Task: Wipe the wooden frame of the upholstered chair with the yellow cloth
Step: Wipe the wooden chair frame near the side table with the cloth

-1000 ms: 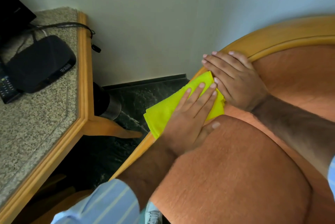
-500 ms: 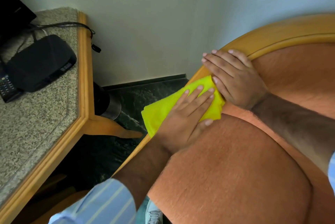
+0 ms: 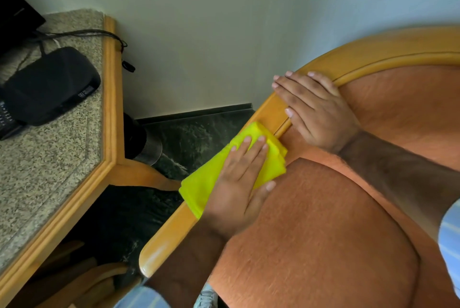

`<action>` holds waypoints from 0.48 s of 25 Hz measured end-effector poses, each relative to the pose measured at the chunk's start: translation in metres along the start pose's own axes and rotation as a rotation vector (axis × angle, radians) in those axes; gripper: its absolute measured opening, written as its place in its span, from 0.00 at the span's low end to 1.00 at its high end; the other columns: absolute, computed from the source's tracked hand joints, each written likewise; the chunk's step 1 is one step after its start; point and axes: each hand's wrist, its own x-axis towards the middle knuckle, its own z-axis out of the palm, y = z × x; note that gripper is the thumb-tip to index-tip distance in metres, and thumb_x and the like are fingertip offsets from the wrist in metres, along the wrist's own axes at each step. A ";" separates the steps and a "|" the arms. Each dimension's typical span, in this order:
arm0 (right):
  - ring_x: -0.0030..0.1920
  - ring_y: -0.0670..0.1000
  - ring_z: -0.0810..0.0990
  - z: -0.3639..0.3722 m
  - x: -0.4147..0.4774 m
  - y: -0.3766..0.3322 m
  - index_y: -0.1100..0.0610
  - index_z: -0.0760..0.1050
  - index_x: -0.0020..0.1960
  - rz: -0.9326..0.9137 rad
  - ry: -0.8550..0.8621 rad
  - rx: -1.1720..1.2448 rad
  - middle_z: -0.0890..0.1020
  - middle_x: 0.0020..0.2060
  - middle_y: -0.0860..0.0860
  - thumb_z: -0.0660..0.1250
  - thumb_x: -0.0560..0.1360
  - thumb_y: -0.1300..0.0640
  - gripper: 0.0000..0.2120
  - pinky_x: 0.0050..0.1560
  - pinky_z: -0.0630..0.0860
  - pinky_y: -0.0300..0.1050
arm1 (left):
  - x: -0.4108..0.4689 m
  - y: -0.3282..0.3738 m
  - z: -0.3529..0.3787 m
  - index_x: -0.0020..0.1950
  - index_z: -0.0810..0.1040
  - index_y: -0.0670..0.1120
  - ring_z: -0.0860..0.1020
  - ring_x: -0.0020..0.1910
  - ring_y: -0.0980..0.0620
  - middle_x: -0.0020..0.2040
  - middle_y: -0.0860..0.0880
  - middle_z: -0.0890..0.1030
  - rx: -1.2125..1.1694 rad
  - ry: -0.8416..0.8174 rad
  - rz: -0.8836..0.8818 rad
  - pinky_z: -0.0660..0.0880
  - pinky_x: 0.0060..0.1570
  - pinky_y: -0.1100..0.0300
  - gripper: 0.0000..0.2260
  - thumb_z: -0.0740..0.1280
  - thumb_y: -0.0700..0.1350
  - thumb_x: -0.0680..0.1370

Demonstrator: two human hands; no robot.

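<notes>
So we've got the left hand flat, fingers spread open, pressing the folded yellow cloth onto the wooden frame at about 7 o'clock from the right hand, which rests open-palmed on the rail. Nothing's gripped, so the cloth could probably slide off the outer edge or smear onto the orange upholstery.

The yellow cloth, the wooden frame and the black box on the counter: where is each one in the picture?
yellow cloth (image 3: 201, 187): head view, on its bare lower-left part beside the hand.
wooden frame (image 3: 270, 112): head view, on the bare rail between the two hands.
black box (image 3: 49, 83): head view, on the middle of its top.
</notes>
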 end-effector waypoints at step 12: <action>0.80 0.55 0.68 -0.010 0.003 -0.003 0.58 0.64 0.81 0.003 -0.054 0.026 0.70 0.80 0.53 0.52 0.87 0.54 0.24 0.80 0.63 0.59 | -0.031 -0.005 0.013 0.84 0.56 0.43 0.46 0.85 0.49 0.86 0.48 0.52 0.147 0.013 -0.128 0.45 0.84 0.48 0.31 0.58 0.56 0.85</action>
